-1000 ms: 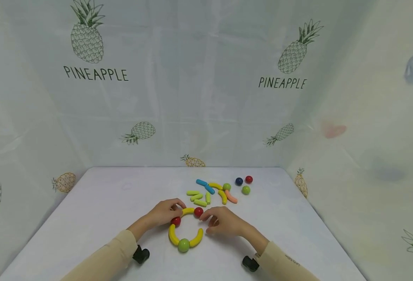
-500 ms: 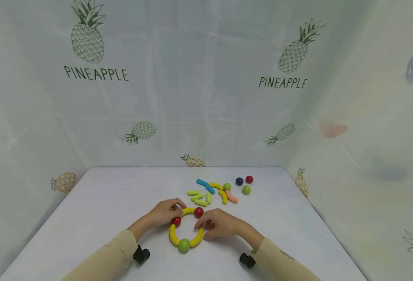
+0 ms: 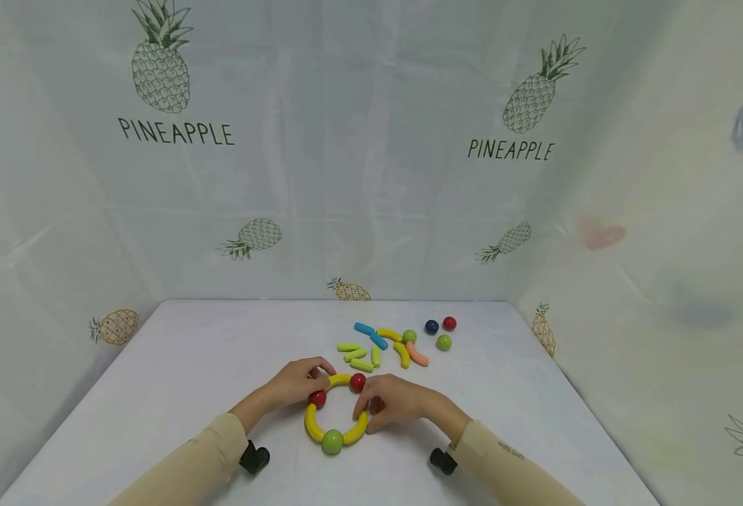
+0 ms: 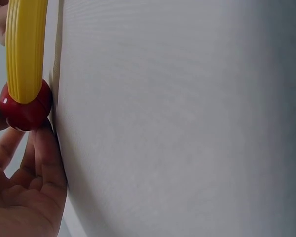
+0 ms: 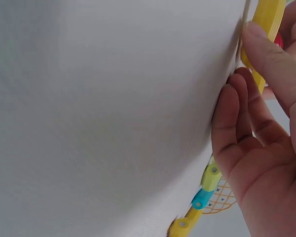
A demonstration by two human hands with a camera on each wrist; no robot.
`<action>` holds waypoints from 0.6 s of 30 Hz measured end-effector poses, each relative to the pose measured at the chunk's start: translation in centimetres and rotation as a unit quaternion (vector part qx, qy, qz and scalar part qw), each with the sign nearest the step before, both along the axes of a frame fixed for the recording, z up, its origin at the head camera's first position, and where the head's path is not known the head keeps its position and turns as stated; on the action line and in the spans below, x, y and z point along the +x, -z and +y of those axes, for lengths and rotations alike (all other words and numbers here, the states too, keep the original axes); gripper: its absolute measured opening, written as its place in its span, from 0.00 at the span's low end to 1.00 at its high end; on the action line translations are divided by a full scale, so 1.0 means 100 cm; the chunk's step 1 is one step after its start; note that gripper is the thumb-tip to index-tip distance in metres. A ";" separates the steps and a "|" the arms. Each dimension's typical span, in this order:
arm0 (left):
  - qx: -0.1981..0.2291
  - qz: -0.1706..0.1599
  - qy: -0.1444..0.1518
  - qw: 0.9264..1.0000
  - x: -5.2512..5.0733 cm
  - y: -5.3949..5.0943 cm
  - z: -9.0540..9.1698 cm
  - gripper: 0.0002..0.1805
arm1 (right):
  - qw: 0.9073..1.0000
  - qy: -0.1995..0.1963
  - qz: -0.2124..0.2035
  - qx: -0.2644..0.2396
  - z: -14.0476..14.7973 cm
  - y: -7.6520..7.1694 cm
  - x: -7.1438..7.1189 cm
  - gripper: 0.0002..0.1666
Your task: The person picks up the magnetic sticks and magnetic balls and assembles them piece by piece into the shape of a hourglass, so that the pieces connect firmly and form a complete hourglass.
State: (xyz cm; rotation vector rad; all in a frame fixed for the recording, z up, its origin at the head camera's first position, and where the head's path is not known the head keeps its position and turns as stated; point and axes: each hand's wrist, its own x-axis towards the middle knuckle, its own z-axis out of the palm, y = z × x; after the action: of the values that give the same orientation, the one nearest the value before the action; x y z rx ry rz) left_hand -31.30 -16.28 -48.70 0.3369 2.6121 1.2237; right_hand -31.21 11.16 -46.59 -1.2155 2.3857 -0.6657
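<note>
Three yellow curves (image 3: 340, 380) and three balls form a ring (image 3: 312, 425) in the lower middle of the head view. At its left, the left hand (image 3: 296, 383) pinches the left red ball (image 3: 317, 399) between thumb and fingers. At its right, the right hand (image 3: 396, 400) grips the upper end of the right curve (image 3: 356, 431), whose lower end meets the green ball (image 3: 332, 442). The right fingers cover the space between that curve and the upper red ball (image 3: 358, 382), so I cannot tell whether they touch.

To work this well, the left pinch should stay firm and low while the right hand eases the curve gently; a hard pull could loosen its joint at the green ball.

The table (image 3: 219, 351) is white and smooth-looking. Spare pieces (image 3: 401, 355) lie at its far side, right of centre. Behind it, a pale sheet (image 3: 371, 140) printed with pineapples (image 3: 160, 77) fills the upper frame.
</note>
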 end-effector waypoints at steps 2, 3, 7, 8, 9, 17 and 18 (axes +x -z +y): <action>0.000 0.000 0.002 1.000 0.000 0.000 -0.001 0.10 | 1.000 -0.001 -0.012 -0.006 0.001 0.000 -0.002 0.14; 0.000 0.001 0.003 1.000 0.000 0.000 -0.001 0.10 | 1.000 -0.002 -0.019 -0.009 0.002 0.000 -0.003 0.13; -0.002 0.004 0.006 1.000 -0.001 0.000 -0.001 0.10 | 0.998 -0.003 -0.051 -0.026 0.005 -0.001 -0.004 0.13; -0.002 0.004 0.006 1.000 -0.001 0.000 -0.001 0.10 | 0.998 -0.005 -0.057 -0.029 0.006 0.000 -0.004 0.13; -0.001 0.005 0.007 1.000 -0.001 0.000 -0.001 0.10 | 0.998 -0.006 -0.062 -0.032 0.007 0.000 -0.004 0.13; -0.006 0.006 -0.003 1.000 0.000 0.000 0.000 0.10 | 0.993 -0.010 -0.108 -0.051 0.013 0.001 -0.005 0.13; -0.007 0.006 -0.004 1.000 0.000 0.000 0.000 0.10 | 0.992 -0.011 -0.114 -0.052 0.014 0.001 -0.006 0.13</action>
State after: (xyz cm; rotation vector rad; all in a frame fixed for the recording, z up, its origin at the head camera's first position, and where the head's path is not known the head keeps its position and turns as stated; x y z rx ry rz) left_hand -31.30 -16.26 -48.68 0.3332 2.6332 1.2084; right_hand -31.76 12.52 -46.72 -1.1375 2.1692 -0.8817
